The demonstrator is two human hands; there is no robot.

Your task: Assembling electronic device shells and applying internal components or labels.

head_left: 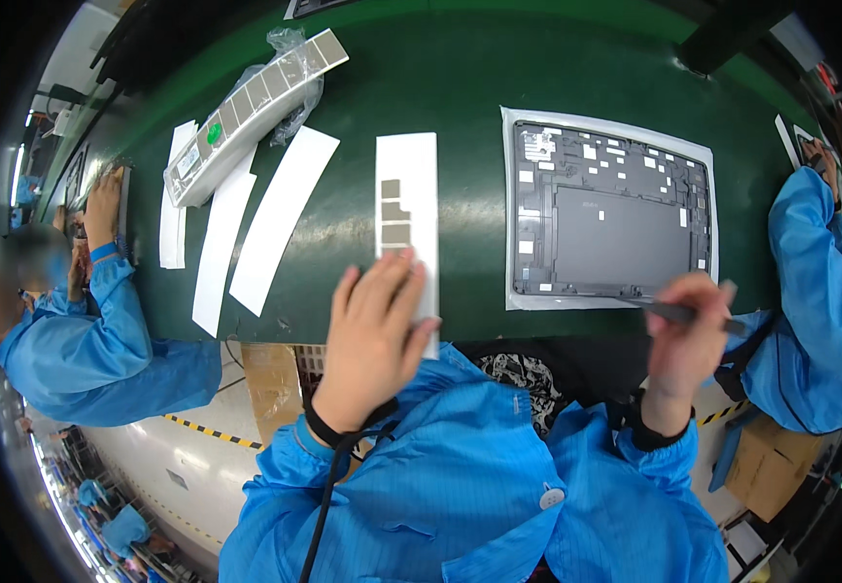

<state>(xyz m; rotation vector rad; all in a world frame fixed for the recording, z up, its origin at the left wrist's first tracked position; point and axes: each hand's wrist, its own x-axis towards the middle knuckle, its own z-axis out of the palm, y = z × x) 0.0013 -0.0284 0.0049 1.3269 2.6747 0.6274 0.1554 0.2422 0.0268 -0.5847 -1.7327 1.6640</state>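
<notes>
Left hand (372, 335) now, its fingers loosely spread, not closed, lying on the white strip (421, 185) with its column of grey-brown squares (395, 234), flat on the worktop (469, 233). Across to the right hand (685, 335): fingers gripping a slim dark tool (671, 311), tip at the near edge of the dark grey panel (620, 238) on its white sheet (576, 303).
</notes>
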